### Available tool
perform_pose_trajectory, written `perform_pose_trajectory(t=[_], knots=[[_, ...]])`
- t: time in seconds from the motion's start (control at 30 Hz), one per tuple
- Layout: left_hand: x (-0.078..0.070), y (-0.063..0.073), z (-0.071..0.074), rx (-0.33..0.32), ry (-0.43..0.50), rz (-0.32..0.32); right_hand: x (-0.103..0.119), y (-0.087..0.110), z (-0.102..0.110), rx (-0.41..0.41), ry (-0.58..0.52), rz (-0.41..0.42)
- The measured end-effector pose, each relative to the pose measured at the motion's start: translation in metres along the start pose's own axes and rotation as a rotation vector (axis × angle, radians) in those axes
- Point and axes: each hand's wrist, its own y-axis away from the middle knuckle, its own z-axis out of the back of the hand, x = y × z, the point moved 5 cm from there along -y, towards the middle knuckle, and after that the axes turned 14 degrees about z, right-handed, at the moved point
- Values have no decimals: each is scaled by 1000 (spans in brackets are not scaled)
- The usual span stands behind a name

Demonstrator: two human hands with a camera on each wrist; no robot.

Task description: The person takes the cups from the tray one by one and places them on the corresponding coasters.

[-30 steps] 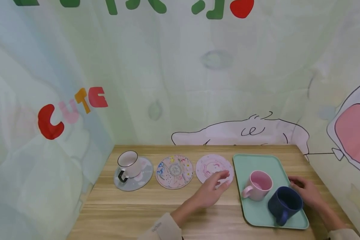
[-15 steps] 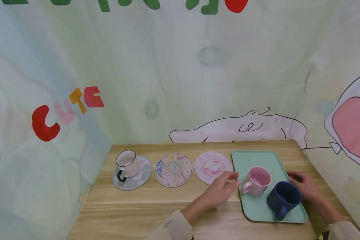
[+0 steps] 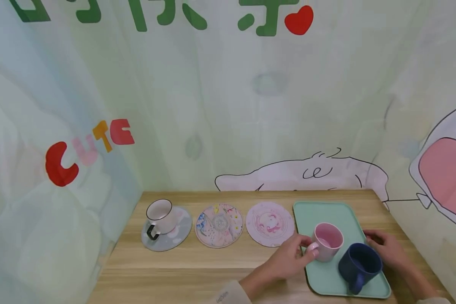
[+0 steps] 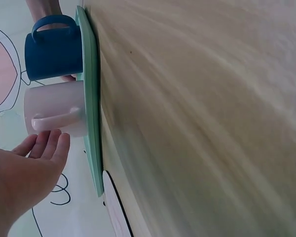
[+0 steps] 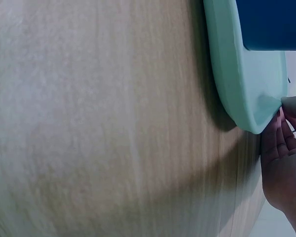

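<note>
My left hand [image 3: 289, 258] is at the handle of the pink mug [image 3: 328, 240], thumb and fingers parted on either side of it in the head view. In the left wrist view the bent fingertips [image 4: 54, 140] overlap the handle's lower edge. This mug stands upright on the mint-green tray [image 3: 323, 211]. A dark blue mug [image 3: 359, 264] stands beside it, nearer me, its handle facing me. At the tray's right edge, my right hand [image 3: 389, 249] pinches the rim, the thumb [image 5: 292, 104] on top and the fingers outside and below.
Left of the tray, in a row on the wooden table [image 3: 167, 276], lie a pink round coaster [image 3: 270, 223], a floral one [image 3: 219, 226] and a grey-blue one [image 3: 182, 223]. A white mug [image 3: 163, 217] with a black handle sits on the grey-blue coaster. A printed cloth [image 3: 228, 105] hangs behind.
My left hand has moved right, from over the pink coaster to the pink mug's handle. The right hand stays at the tray's edge; mugs and tray have kept their places.
</note>
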Motion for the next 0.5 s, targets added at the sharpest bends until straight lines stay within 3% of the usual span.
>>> perform_pose_trajectory(t=[0.2,0.5], knots=[[3,1,-7,11,37,6,2,0,-4,-14,14,4],[2,-6,-17,26,40,103,-1,4,-3,-33,5,20]])
